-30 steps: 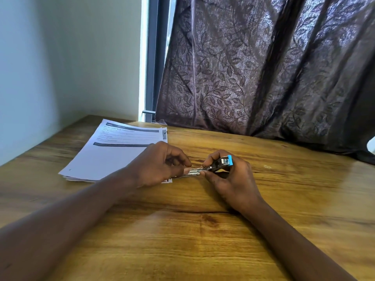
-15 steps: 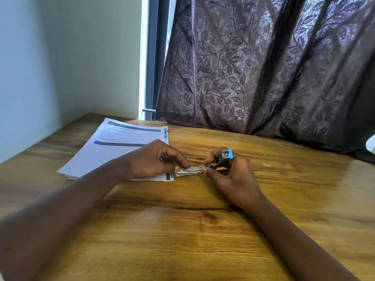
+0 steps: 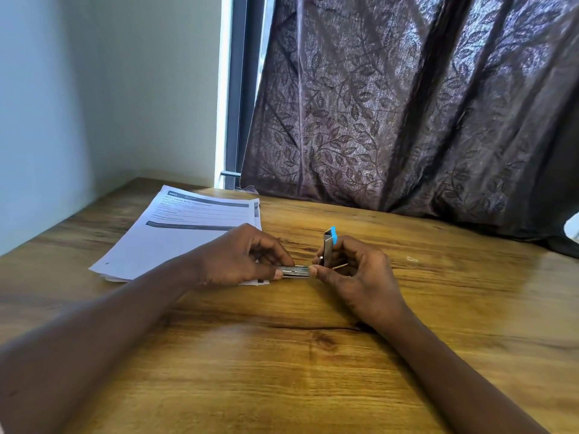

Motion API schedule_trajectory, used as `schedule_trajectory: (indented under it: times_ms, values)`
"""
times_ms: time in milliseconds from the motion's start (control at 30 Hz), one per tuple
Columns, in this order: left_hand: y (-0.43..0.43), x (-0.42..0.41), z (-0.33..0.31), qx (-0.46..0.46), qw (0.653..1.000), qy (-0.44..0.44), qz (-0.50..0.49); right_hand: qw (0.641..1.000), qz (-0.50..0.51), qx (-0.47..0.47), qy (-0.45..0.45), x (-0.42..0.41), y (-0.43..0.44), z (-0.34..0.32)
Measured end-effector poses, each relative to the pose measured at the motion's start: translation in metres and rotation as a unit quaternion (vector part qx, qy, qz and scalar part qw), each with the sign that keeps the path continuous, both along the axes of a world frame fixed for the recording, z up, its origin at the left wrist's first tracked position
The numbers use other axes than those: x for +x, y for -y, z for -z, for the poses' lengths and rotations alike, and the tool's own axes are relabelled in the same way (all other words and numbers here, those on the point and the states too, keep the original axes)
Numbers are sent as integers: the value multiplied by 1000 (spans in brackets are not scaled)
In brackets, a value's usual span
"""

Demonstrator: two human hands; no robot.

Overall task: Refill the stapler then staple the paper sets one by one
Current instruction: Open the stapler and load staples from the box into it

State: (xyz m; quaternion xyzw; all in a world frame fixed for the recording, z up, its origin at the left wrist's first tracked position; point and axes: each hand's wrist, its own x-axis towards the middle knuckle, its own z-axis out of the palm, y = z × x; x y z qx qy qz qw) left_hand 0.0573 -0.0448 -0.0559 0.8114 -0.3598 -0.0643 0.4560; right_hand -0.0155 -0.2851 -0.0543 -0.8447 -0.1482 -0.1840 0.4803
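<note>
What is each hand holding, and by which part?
Both hold the opened stapler: the left hand pinches the metal rail's free end; the right hand grips the hinge end.

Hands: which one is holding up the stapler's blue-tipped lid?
The right hand: it holds the stapler lid upright, while the left hand pinches the flat metal tray.

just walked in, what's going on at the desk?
A person has a small stapler opened up over the wooden table. The right hand holds its blue-tipped top arm swung upright, and the left hand pinches the front end of the metal magazine. Whether staples are loaded is too small to tell. The stack of printed paper lies flat on the table at the left, partly under the left hand.
</note>
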Motion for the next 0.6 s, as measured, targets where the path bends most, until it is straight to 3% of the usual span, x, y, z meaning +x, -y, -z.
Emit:
schedule_trajectory:
  times_ms: [367, 600]
  values:
    - [5, -3, -2, 28, 999, 26, -1, 997, -49, -41, -36, 2, -1, 3]
    - [4, -3, 1, 25, 999, 37, -12, 996, -66, -12, -51, 3, 1, 3]
